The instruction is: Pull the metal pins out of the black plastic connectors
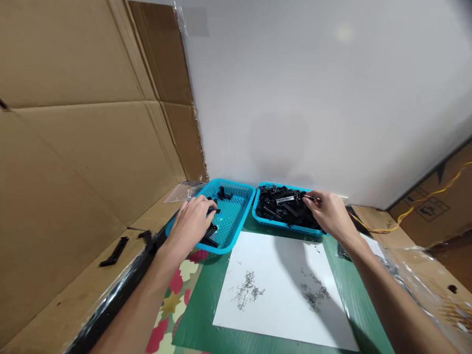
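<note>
My left hand [191, 219] is over the left blue basket [234, 231], its fingers curled round a black plastic part [214, 211]. Other black parts lie in that basket, a small one [224, 193] at the back and long ones [210, 237] below my fingers. At the right basket [291, 227], my right hand [328, 211] pinches slim metal tweezers [312, 197], which point left over a heap of black plastic parts [280, 202]. My fingers partly hide the tweezers and the heap's right end.
Two piles of small bent metal wires, one left [248, 291] and one right [314, 295], lie on a white sheet [273, 314] over a green mat [206, 314]. Loose black parts [115, 251] rest on cardboard at left. A yellow cable [401, 216] runs along the right; a white wall [313, 98] stands behind.
</note>
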The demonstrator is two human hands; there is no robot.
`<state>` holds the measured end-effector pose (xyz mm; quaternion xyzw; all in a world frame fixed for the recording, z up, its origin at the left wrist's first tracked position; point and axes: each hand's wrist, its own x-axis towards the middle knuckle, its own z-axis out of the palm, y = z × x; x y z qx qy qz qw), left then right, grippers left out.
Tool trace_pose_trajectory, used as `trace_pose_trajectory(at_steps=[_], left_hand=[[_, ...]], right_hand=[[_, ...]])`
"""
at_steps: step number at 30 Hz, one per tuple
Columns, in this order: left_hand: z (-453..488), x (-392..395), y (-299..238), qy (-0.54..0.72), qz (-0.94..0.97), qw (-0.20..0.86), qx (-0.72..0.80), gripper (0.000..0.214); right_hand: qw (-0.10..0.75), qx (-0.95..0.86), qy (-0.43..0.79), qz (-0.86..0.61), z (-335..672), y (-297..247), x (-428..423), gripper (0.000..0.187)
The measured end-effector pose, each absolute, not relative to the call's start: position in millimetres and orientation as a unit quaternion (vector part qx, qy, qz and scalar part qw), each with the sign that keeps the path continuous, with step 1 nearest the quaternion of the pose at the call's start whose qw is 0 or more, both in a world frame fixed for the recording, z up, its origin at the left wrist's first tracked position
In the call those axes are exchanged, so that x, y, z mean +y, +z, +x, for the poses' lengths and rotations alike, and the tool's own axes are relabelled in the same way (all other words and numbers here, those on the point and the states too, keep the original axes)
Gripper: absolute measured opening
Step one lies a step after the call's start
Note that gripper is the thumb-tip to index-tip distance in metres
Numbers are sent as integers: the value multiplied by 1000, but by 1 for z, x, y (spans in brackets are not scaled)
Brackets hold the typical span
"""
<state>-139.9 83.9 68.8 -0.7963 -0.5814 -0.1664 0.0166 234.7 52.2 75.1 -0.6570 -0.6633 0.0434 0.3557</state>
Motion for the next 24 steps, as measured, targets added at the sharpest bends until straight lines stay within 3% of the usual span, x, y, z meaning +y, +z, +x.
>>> trace_pose_trajectory(at_steps=[4,9,13,24], left_hand=[[-152,93,55,-87,-827,-29,-555,15],[-143,100,44,-69,-836,-53,-542,15],[-140,107,46,-72,-842,-43,-533,13],[-132,113,50,-171,-822,-7,-544,17]], right_hand=[[369,-725,103,-572,203,69,12,29],[260,-800,240,-484,177,39,-24,19],[229,-792,301,-479,167,14,-38,10],[253,-786,341,-449,152,-10,-51,18]])
